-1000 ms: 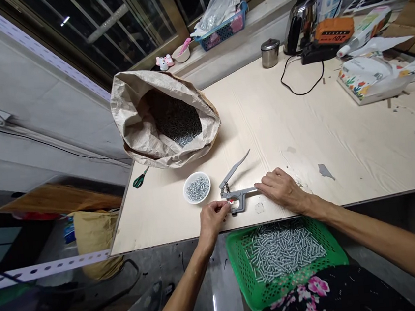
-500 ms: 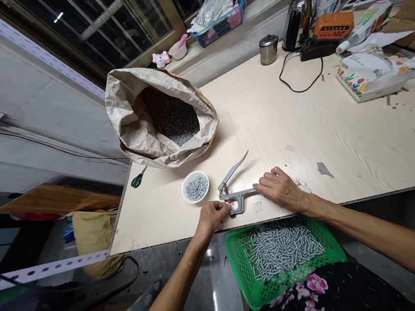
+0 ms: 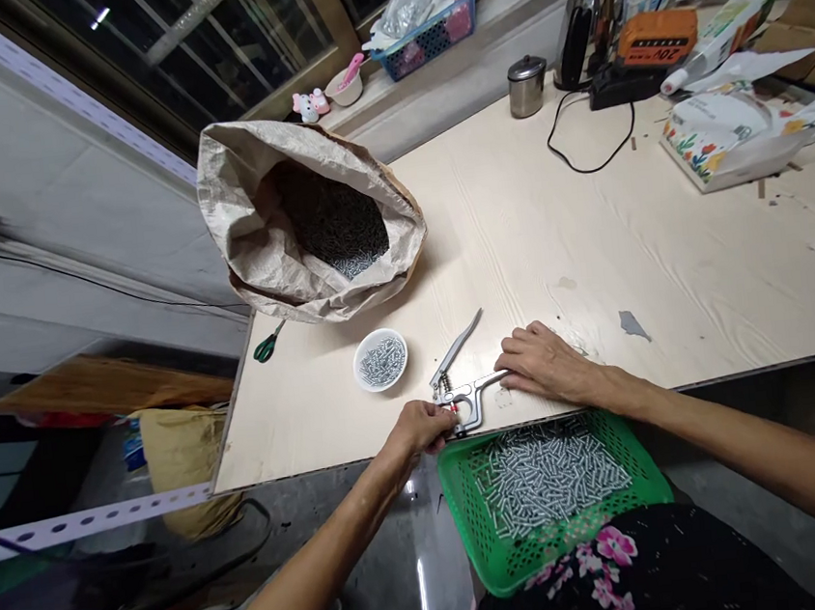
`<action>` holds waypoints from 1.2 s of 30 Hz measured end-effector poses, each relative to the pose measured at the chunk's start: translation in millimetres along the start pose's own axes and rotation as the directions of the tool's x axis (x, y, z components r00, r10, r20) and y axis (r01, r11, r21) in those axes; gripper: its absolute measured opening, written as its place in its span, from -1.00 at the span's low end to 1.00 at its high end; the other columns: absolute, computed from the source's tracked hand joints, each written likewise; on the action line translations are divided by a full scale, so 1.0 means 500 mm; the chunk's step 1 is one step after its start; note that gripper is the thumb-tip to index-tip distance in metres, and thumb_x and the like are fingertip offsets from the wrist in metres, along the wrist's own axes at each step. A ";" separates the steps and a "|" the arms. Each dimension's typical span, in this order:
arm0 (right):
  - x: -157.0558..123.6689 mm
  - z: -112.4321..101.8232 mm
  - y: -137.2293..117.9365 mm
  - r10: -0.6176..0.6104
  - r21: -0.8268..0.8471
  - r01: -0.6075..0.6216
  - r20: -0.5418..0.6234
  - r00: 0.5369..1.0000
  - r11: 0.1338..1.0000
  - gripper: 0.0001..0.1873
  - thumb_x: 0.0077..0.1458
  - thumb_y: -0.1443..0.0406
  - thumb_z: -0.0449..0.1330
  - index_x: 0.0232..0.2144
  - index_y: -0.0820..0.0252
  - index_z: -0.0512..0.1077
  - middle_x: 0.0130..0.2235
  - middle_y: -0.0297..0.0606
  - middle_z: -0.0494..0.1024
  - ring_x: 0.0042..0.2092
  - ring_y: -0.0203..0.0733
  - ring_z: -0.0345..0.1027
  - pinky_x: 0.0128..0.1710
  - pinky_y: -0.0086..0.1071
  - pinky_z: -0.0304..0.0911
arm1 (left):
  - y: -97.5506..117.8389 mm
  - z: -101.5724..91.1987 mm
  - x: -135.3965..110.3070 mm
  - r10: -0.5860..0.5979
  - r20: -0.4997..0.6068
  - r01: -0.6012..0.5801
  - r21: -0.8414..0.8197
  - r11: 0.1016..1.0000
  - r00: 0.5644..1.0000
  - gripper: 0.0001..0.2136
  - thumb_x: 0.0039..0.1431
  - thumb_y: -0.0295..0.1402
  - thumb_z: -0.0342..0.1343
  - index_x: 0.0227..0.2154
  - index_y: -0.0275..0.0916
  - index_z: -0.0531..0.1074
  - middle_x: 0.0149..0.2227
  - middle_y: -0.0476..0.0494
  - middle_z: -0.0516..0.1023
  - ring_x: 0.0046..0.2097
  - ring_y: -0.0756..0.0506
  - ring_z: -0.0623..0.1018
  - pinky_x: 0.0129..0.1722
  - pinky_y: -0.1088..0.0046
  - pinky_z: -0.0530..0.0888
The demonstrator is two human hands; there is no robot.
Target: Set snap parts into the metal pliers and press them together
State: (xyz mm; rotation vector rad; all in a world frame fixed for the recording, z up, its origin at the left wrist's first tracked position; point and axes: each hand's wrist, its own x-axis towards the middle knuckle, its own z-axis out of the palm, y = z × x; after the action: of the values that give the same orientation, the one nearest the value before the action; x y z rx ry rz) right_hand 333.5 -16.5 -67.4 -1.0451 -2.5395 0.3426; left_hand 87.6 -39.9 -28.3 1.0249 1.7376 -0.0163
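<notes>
A pair of grey snap-fastener pliers [image 3: 469,397] lies at the table's front edge, its upper lever raised and a small red piece in the jaw. My right hand [image 3: 541,361] has its fingers closed on the end of the lower handle. At the jaw, my left hand [image 3: 424,426] is closed in a pinch; what sits between those fingertips is hidden. Just beyond it stands a white bowl [image 3: 382,386] of small metal screw-like pieces. Below the table edge, a green basket [image 3: 474,541] holds a heap of similar, larger-looking metal pieces.
An open woven sack [image 3: 242,186] with many dark metal pieces stands at the back left of the table [image 3: 516,226]. Green-handled scissors [image 3: 264,347] lie by the left edge. Farther right are a metal canister [image 3: 528,89], a kettle [image 3: 586,24] and a tissue pack [image 3: 724,131].
The pliers' jaw end has tipped closer to the table's front edge, and my left hand has moved with it. My right hand stays on the handle. The view has shifted slightly.
</notes>
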 end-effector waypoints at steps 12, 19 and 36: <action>0.089 -0.004 0.090 -0.103 0.036 0.099 0.141 0.985 0.994 0.04 -0.31 -0.18 0.33 0.12 0.29 0.20 0.13 0.12 0.25 0.19 0.29 -0.02 0.04 0.11 0.04 | -0.006 0.015 -0.012 -0.020 -0.073 0.013 -0.091 0.996 0.997 -0.72 -0.21 -0.17 0.24 -0.65 -0.26 0.32 -0.80 0.13 0.22 -0.68 0.08 0.22 -0.66 0.55 0.21; 0.102 -0.027 0.075 -0.103 -0.009 0.107 0.179 0.978 0.994 -0.21 -0.36 -0.10 0.39 -0.12 0.20 0.35 -0.15 -0.09 0.37 -0.14 0.03 0.21 -0.17 -0.13 0.16 | -0.006 0.017 -0.014 -0.026 -0.084 0.017 -0.098 0.995 0.996 -0.71 -0.22 -0.16 0.26 -0.64 -0.28 0.36 -0.79 0.13 0.23 -0.68 0.07 0.24 -0.65 0.55 0.22; 0.083 -0.037 0.072 -0.149 -0.030 0.156 0.172 0.974 0.987 -0.28 -0.20 -0.12 0.30 -0.07 0.16 0.34 -0.10 -0.09 0.43 -0.13 0.03 0.20 -0.23 -0.20 0.06 | 0.008 0.017 -0.026 -0.025 -0.077 0.016 -0.113 0.993 0.997 -0.72 -0.26 -0.17 0.26 -0.65 -0.28 0.37 -0.79 0.14 0.20 -0.67 0.08 0.23 -0.64 0.56 0.15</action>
State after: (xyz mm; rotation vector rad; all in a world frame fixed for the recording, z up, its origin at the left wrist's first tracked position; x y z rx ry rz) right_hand 336.8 39.7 -53.3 -0.8610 -2.7706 0.3490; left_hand 97.5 -49.3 -19.8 0.9357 1.7987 0.1086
